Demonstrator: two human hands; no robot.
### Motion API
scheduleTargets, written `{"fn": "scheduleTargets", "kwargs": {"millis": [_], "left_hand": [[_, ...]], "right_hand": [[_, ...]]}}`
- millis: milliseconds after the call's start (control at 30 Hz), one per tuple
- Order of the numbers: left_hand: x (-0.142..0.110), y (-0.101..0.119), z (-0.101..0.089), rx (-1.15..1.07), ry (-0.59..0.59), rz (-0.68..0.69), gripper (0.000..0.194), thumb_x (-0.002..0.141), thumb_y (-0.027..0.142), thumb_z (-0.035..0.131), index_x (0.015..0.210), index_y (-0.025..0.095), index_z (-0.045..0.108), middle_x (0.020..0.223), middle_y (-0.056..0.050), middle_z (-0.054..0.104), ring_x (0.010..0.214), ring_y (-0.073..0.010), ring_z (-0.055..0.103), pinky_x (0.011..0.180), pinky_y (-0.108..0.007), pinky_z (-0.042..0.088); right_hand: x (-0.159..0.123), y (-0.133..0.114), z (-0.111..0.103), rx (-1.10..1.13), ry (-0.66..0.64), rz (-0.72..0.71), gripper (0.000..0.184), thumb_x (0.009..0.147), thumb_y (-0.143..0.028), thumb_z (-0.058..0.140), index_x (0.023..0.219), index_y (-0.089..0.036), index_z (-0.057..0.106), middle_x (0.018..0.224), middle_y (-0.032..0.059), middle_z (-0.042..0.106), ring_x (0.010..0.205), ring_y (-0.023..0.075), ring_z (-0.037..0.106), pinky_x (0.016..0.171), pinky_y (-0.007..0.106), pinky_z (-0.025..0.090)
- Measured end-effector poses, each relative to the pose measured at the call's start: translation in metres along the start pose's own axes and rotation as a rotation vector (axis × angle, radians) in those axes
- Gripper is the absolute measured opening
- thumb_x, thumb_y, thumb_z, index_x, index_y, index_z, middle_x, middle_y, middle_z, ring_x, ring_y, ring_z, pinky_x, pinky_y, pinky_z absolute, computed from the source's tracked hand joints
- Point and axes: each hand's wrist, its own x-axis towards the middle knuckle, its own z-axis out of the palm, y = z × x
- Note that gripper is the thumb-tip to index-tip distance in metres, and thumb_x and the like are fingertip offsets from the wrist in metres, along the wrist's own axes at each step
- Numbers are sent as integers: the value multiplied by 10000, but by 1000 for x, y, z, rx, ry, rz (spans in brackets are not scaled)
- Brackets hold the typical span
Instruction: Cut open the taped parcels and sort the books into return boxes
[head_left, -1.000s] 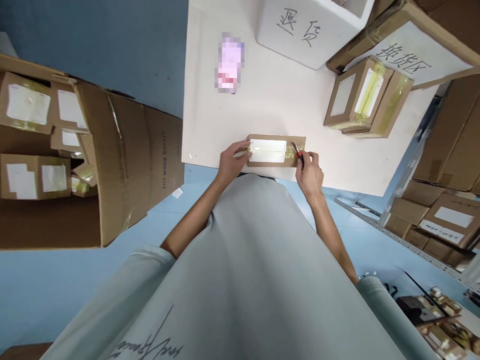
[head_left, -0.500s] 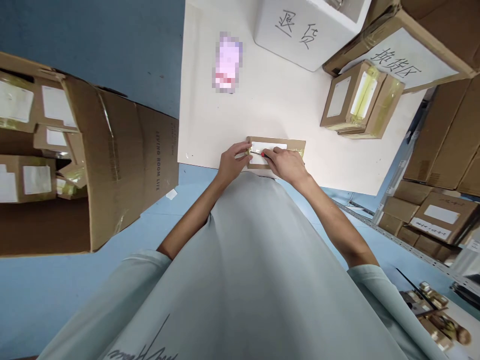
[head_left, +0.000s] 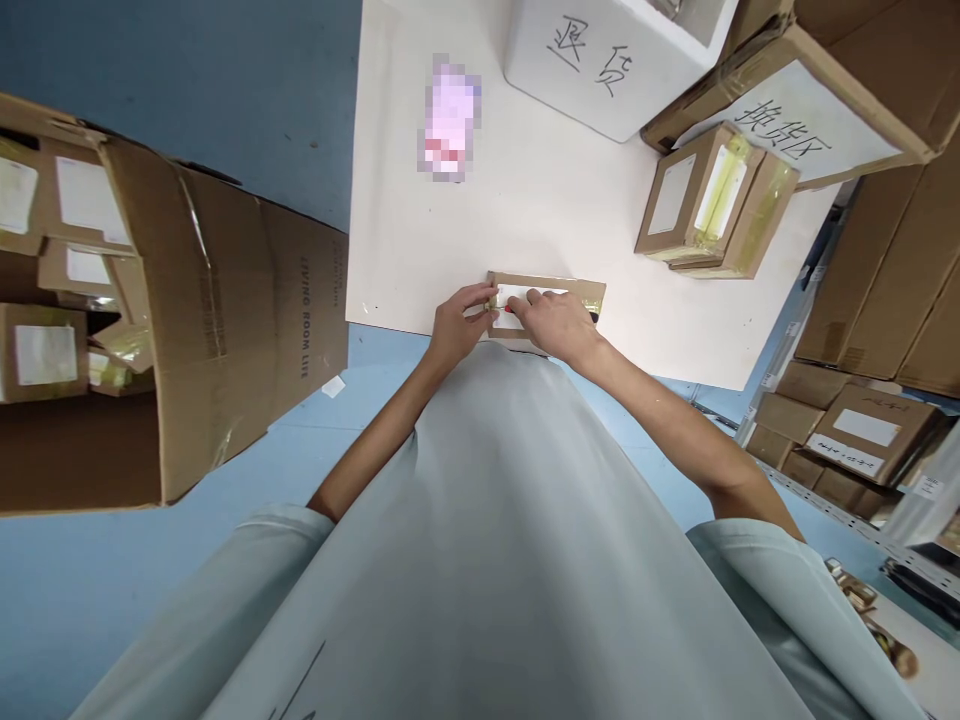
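Observation:
A small cardboard box (head_left: 540, 281) with a white label and yellowish tape lies at the front edge of the white table. My left hand (head_left: 456, 325) holds the box's left end, fingers and thumb closed on it. In my right hand (head_left: 556, 322), over the label, is a slim box cutter (head_left: 508, 308), red near the front. A dark end shows beyond the hand on the right. The cutter's tip points at the taped left end, close to my left fingertips; my hand covers most of its handle.
A blurred-out pink item (head_left: 448, 120) lies farther back on the table (head_left: 405, 240). Behind stand a white foam box (head_left: 570, 60), two taped cartons (head_left: 694, 200) and a large open carton (head_left: 810, 120). At left, a big carton (head_left: 247, 290) holds several small boxes. Stacked cartons (head_left: 855, 430) fill shelving at right.
My right hand has slid left along the box with the cutter, whose red part is now nearer my left fingers. My left hand still holds the box end. The whole view has shifted slightly.

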Motion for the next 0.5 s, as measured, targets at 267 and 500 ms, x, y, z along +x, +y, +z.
{"fn": "scheduleTargets", "kwargs": {"millis": [267,500], "left_hand": [[0,-1,2,23,20,-9,407,945,394,793,1327,257,818,1575,-109,708,1389,-318,727,1128,-529,688],[1,-1,1,38,40,11,436,937,401,808,1345,248,821,1564,-105,719,1392,-326,723,1169,-543,659]], "right_hand": [[-11,11,0,-34,-23,49,479,1128,-104,407,1537,-165,647,1297,232,767,1147,365,764,897,420,490],[-57,63,9,-119,-51,167,512,1095,-41,362,1472,-138,694,1268,223,790,1117,341,774,826,386,476]]}}
